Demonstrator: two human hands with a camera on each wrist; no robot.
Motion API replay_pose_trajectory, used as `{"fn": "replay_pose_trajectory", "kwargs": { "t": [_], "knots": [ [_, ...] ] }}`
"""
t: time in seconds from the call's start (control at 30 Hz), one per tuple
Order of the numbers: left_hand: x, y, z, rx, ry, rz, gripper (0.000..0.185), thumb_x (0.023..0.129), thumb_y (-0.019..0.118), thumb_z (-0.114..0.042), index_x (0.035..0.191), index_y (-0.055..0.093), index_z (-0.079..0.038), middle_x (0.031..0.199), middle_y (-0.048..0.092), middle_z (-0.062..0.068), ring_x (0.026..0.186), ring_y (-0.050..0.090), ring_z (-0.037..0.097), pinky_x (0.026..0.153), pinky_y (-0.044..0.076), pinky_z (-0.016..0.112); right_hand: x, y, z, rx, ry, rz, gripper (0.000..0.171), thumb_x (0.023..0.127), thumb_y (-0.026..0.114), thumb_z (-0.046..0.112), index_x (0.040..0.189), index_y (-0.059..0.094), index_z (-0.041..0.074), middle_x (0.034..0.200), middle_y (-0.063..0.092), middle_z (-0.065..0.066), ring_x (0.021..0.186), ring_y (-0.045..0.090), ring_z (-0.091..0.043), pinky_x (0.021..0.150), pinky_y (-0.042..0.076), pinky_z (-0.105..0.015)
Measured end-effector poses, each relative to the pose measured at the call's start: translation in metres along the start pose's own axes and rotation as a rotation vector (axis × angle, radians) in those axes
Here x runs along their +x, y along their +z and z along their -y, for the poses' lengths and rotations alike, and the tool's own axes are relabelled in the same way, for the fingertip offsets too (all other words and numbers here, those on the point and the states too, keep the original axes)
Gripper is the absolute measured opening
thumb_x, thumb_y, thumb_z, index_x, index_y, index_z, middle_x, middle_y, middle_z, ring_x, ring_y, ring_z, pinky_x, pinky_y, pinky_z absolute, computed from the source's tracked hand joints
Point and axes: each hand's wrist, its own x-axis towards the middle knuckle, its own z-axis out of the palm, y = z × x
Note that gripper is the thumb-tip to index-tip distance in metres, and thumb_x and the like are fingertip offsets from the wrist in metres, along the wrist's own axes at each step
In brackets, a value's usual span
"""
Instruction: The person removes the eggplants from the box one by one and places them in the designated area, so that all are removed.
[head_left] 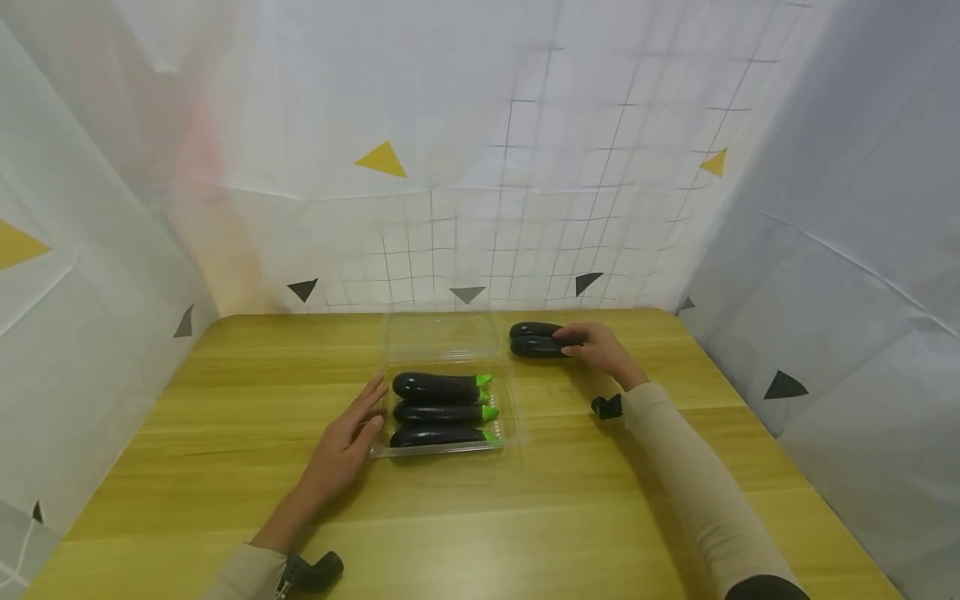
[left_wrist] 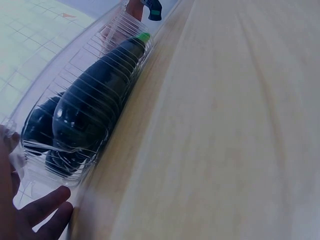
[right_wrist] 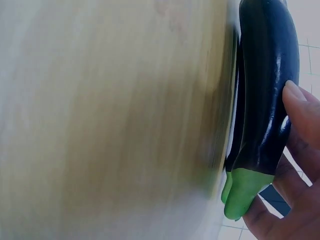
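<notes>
Left hand (head_left: pixel 341 446) loosely spread at a clear box (head_left: pixel 450 450), right hand (head_left: pixel 602 352) outstretched, pinching two eggplants (head_left: pixel 534 347)

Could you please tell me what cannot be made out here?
Head: stem ends of the two loose eggplants, behind the right hand.
Head: most of one boxed eggplant, behind its neighbours.
Left wrist: much of the left hand, beyond the left edge.
Right wrist: the blunt tip of the nearer eggplant, beyond the top edge.

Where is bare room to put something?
Bare wooden table lies left of the left hand, and in front of the clamshell, toward the right sleeve. Crowded: inside the clamshell, among eggplants, and around the eggplant pair at the right hand.
</notes>
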Motion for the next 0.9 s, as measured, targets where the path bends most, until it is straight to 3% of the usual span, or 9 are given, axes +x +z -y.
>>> {"fn": "replay_pose_trajectory", "kwargs": {
  "t": [0.57,0.9],
  "knots": [
    [0.0002,0.0013,0.0034,0.033,0.01,0.002,0.048,0.109,0.053,-0.008,0.157,0.046,-0.006,0.166,0.034,0.01,0.125,0.062,0.035,0.102,0.042,0.016,0.0048,0.0032,-0.0077,-0.009,-0.008,0.045,0.033,0.095,0.073,-0.001,0.128,0.071,-0.003,0.132,0.066,-0.023,0.128,0.056,-0.045,0.109,0.04,-0.059],
    [-0.0001,0.0012,0.0024,0.031,0.006,0.006,0.049,0.11,0.052,-0.009,0.158,0.045,-0.007,0.167,0.033,0.009,0.127,0.061,0.036,0.103,0.041,0.016,0.0033,0.0029,-0.0098,-0.005,0.009,0.02,0.037,0.091,0.079,0.001,0.127,0.072,-0.003,0.129,0.068,-0.022,0.124,0.059,-0.042,0.108,0.042,-0.057]
  ]
}}
